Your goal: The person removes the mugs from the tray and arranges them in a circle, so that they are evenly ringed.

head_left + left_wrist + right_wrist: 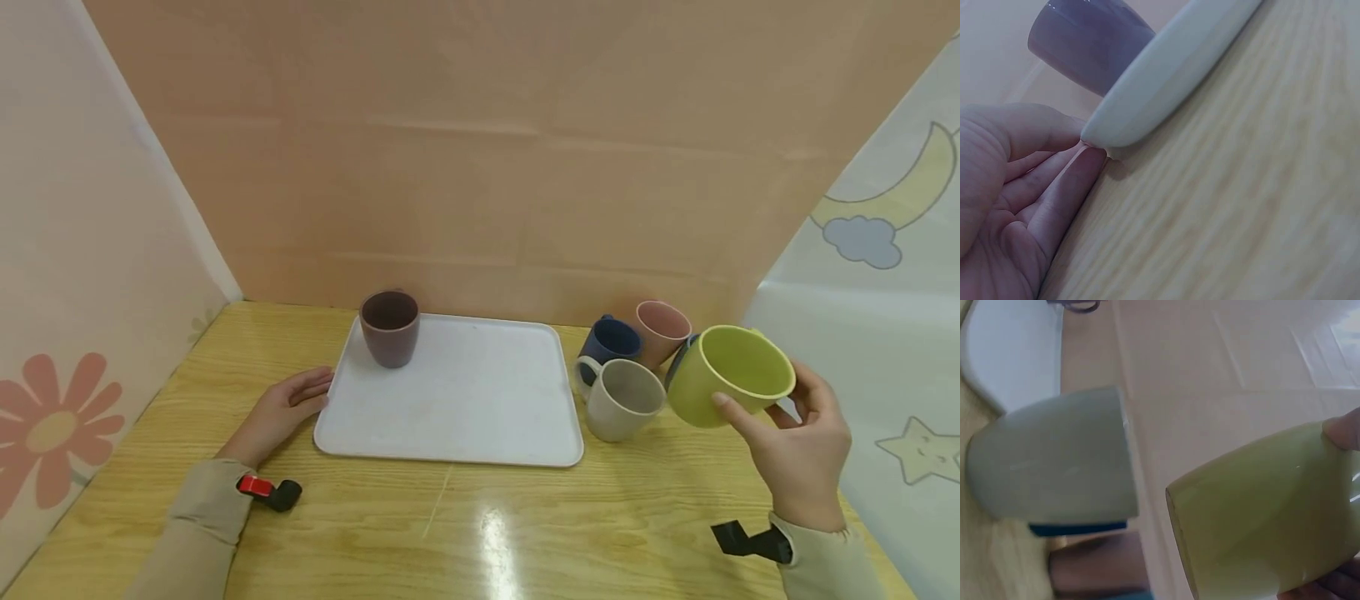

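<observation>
My right hand (806, 437) grips a yellow-green mug (693, 387) near its rim, thumb on the near side and fingers on the far side. The mug is held tilted, its mouth facing up and toward me. A grey-white mug (615, 417) stands just left of it, with a dark blue mug (592, 342) and a pink mug (652, 342) behind. Part of a grey-blue mug (677, 367) shows behind the yellow-green one. At the white tray's (480, 400) left edge, my left hand (285, 408) pinches the rim between thumb and fingers (1072, 187).
A purple-brown mug (390, 333) stands on the tray's far left corner. The wooden table (375, 525) meets an orange-brown backdrop (480, 208) behind. Patterned panels stand left and right, the right one (847, 350) close beside my right hand.
</observation>
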